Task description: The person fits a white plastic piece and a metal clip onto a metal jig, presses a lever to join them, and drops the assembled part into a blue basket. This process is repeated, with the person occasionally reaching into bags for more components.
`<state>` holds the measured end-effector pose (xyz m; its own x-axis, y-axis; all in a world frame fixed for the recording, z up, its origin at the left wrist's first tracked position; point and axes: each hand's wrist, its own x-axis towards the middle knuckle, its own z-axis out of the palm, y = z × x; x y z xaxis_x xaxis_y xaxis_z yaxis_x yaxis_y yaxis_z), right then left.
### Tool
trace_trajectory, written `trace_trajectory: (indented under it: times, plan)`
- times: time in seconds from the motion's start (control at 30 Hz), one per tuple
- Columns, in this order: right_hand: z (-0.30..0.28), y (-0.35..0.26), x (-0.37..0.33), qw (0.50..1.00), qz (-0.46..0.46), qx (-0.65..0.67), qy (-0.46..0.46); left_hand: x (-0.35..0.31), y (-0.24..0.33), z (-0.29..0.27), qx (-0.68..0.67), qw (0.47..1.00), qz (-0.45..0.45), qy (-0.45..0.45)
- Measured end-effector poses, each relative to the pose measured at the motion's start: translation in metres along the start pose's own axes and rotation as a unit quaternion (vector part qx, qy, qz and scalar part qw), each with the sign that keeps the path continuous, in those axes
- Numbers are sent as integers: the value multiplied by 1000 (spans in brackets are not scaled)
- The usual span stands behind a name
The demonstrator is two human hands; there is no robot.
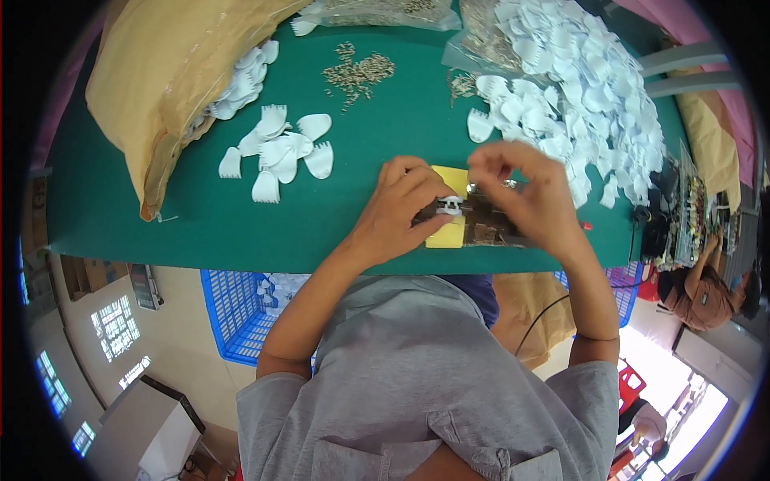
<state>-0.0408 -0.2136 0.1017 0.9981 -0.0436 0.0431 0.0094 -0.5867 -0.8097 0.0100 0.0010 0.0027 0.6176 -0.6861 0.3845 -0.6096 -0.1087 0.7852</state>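
My left hand (pixel 401 207) is closed on a small white plastic clip piece (pixel 451 205), holding it with thumb and fingers over a yellow-topped block (pixel 446 234). Right of that block lies a dark brown fixture (pixel 486 232) with metal bits on it. My right hand (pixel 536 192) hovers above the fixture, its thumb and fingers curled together in a pinch. What they hold, if anything, is too small to make out. Several loose white toothed clip halves (pixel 281 152) lie to the left. Beyond them is a small heap of metal springs (pixel 359 74).
A large heap of white clip halves (pixel 577 96) covers the right of the green table (pixel 353 232). At the far left leans a brown paper sack (pixel 160 88) spilling more halves. Clear plastic bags (pixel 385 14) lie at the back. Below the table stands a blue basket (pixel 233 321).
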Motion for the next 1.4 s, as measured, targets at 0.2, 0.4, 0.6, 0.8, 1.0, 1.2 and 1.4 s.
trace_trajectory:
  times: [0.2,0.4,0.6,0.8,1.0,1.2,1.4]
  plan:
    - [67,31,113,988,-107,-100,-58,3,0,3,-29,999,1,-13]
    - [94,31,146,978,-34,-201,-38,0,0,4,-18,1000,7,-12]
    - [89,44,149,989,15,-91,-112,-1,-1,2,-23,1000,10,-5]
    - [106,24,150,985,70,-155,-42,0,-1,2,-20,1000,12,-7]
    - [85,43,146,993,8,-79,-90,0,-1,5,-19,1000,15,2]
    - [36,36,101,987,87,78,-110,-1,1,2,-18,1000,11,-5]
    - [21,35,69,973,133,157,-104,0,2,2,-17,1000,10,0]
